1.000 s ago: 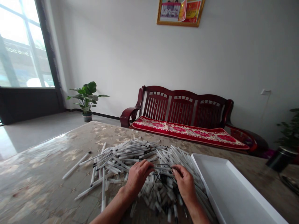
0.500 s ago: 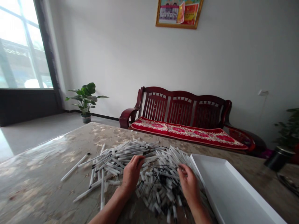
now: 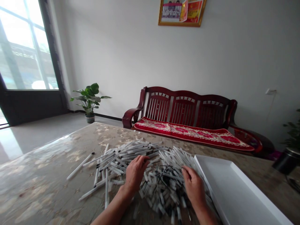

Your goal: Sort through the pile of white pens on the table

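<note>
A heap of clear, whitish pen barrels [image 3: 133, 149] and short translucent pen caps [image 3: 156, 195] with black parts among them lies on the table [image 3: 42, 184]. At the heap's left middle is my left hand [image 3: 136, 172], its thumb and fingers pressed together; what the fingertips hold, if anything, is hidden. My right hand [image 3: 194, 184] hovers over the heap's right side with thumb and forefinger pinched. Any thin piece in that pinch is too small to make out. Beneath it lie more barrels [image 3: 178, 157] and dark small parts.
A shallow white box [image 3: 236, 193] stands right of the heap. Several loose barrels [image 3: 79, 167] lie out to the left. Beyond the table are a dark red wooden bench [image 3: 185, 109] and a potted plant [image 3: 89, 100]. A black pot [image 3: 286, 161] is at the far right.
The fingers of my right hand have drawn closer together into a pinch. My left hand stays closed at nearly the same place over the heap. The whole view has shifted slightly.
</note>
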Tool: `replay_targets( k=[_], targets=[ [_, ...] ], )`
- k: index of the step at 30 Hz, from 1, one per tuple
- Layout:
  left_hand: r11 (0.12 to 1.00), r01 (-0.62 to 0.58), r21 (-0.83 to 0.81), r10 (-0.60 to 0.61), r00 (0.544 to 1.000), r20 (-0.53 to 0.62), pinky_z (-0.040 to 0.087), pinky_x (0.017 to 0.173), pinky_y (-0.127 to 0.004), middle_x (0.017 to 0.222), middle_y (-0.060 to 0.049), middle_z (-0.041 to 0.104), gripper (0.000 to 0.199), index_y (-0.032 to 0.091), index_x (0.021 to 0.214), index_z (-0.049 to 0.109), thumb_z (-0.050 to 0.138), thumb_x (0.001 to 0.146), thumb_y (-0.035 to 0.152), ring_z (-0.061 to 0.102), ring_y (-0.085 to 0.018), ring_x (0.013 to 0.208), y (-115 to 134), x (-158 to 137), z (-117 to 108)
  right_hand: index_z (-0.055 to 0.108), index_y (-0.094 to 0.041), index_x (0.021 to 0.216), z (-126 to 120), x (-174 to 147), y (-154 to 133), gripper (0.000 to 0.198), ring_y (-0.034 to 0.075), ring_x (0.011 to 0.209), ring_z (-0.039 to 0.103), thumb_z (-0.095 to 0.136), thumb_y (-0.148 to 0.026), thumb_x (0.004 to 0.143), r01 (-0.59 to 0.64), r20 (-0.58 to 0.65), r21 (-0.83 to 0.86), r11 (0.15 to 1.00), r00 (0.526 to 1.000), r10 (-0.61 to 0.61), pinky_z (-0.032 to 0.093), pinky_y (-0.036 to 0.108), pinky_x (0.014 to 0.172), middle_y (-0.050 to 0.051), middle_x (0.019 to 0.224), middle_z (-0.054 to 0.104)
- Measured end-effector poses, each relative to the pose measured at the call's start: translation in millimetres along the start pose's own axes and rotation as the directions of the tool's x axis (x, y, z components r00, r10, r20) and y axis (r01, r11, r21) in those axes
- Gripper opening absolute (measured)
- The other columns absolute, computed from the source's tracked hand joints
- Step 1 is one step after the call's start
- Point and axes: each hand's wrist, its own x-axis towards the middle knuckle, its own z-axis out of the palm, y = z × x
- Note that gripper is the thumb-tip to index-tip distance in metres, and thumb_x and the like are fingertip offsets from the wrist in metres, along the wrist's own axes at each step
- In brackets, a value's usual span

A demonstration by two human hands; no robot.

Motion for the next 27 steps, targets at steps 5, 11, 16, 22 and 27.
replay_targets(
  k=[5, 11, 16, 22, 27],
  targets=[
    [0.959, 0.124, 0.254, -0.127, 0.992, -0.002, 0.041, 0.085, -0.036, 0.102, -0.005, 0.068, 0.020, 0.028, 0.099, 0.071, 0.056, 0.089, 0.021, 0.058, -0.026, 0.097, -10.0, 4.6, -17.8, 0.074, -0.017, 0.099, -30.9, 9.1, 23.0, 0.053, 0.026, 0.079, 0.069, 0.036, -0.053, 0.095, -0.086, -0.182, -0.365, 0.927, 0.983, 0.020, 0.050, 0.033, 0.067, 0.013, 0.094, 0.076],
    [0.885, 0.233, 0.403, -0.290, 0.953, 0.084, 0.034, 0.089, -0.040, 0.105, -0.008, 0.062, 0.026, 0.026, 0.102, 0.072, 0.048, 0.092, 0.021, 0.051, -0.027, 0.100, -22.6, 8.0, -20.3, 0.074, -0.018, 0.099, -45.9, 6.5, 33.5, 0.053, 0.027, 0.075, 0.059, 0.029, -0.046, 0.100, -0.010, -0.178, -0.649, 0.760, 0.974, -0.139, 0.044, 0.037, 0.067, 0.012, 0.093, 0.074],
    [0.851, 0.246, 0.464, -0.342, 0.930, 0.136, 0.033, 0.088, -0.041, 0.106, -0.009, 0.061, 0.027, 0.023, 0.104, 0.070, 0.045, 0.094, 0.028, 0.048, -0.027, 0.100, -34.0, 10.4, -17.7, 0.072, -0.015, 0.102, -35.7, 4.9, 23.0, 0.052, 0.027, 0.086, 0.059, 0.030, -0.047, 0.102, 0.148, -0.200, -0.561, 0.814, 0.930, -0.307, 0.046, 0.038, 0.076, 0.014, 0.100, 0.072],
    [0.901, 0.178, 0.397, -0.228, 0.970, 0.083, 0.036, 0.086, -0.038, 0.099, -0.006, 0.065, 0.018, 0.024, 0.095, 0.068, 0.051, 0.093, 0.029, 0.052, -0.025, 0.094, -30.5, 9.1, -16.3, 0.071, -0.020, 0.103, -12.4, -3.7, 0.4, 0.040, 0.025, 0.095, 0.062, 0.038, -0.043, 0.102, 0.267, -0.115, -0.312, 0.912, 0.942, -0.315, 0.048, 0.039, 0.088, 0.011, 0.100, 0.072],
    [0.934, -0.297, 0.201, 0.303, 0.953, 0.000, 0.035, 0.101, -0.041, 0.089, -0.002, 0.070, 0.011, 0.026, 0.094, 0.068, 0.057, 0.095, 0.030, 0.060, -0.021, 0.089, 3.2, 0.4, -13.0, 0.071, -0.023, 0.103, -1.7, -15.7, -25.7, 0.036, 0.021, 0.090, 0.068, 0.040, -0.041, 0.101, 0.211, 0.006, -0.017, 0.977, 0.978, -0.211, 0.053, 0.032, 0.083, 0.008, 0.095, 0.074]
  ],
)
